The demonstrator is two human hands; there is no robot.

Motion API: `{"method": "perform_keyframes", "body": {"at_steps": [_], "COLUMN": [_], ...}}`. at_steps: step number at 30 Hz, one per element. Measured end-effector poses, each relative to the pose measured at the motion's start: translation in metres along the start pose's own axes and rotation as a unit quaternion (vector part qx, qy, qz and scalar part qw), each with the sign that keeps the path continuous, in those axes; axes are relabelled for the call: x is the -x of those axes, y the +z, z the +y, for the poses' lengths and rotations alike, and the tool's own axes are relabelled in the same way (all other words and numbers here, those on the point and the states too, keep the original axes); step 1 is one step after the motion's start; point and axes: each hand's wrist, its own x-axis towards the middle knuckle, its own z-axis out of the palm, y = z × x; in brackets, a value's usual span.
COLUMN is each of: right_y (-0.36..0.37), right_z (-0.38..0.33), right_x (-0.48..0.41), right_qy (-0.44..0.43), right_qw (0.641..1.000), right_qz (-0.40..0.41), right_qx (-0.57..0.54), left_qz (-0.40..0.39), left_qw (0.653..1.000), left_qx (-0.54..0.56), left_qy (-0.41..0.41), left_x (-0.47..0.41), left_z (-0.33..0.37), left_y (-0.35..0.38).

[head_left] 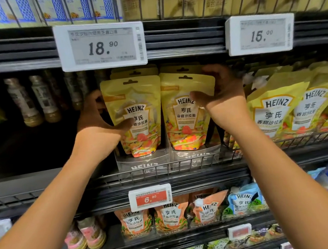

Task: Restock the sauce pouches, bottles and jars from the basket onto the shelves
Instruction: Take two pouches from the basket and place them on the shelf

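2 grey trays point(144, 164) hold pouches point(135, 72); left grip point(95, 122) clasps left pouch point(135, 99), right grip point(225, 94) clasps right pouch point(183, 126).

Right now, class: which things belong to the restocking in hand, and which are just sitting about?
In hand: left hand, gripping the left yellow plastic Heinz pouch; right hand, gripping the right yellow plastic Heinz pouch.
Just about: tall brown bottles; orange plastic Heinz pouches; white 18.90 price tag.

Single head-worn view, facing forward, close to the shelves point(185, 175), wide-angle
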Motion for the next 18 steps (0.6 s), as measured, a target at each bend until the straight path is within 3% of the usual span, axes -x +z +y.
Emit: {"method": "perform_keyframes", "body": {"at_steps": [3, 8, 14, 18], "right_y": [-0.003, -0.002, -0.002, -0.008], "right_z": [-0.006, -0.010, -0.015, -0.018], "right_x": [0.015, 0.044, 0.071, 0.090], "right_qy": [-0.047, -0.052, -0.121, -0.101], "right_qw": [0.991, 0.964, 0.949, 0.974], "right_qz": [0.032, 0.032, 0.046, 0.038], "right_qx": [0.120, 0.257, 0.287, 0.200], "left_qz": [0.071, 0.141, 0.025, -0.062], "left_qw": [0.995, 0.989, 0.990, 0.970], "left_qx": [0.008, -0.016, 0.095, 0.214], "left_qy": [0.070, 0.037, 0.106, 0.098], "left_x": [0.013, 0.033, 0.064, 0.081], "left_z": [0.010, 0.025, 0.035, 0.043], "left_y": [-0.005, -0.010, 0.000, 0.008]}}
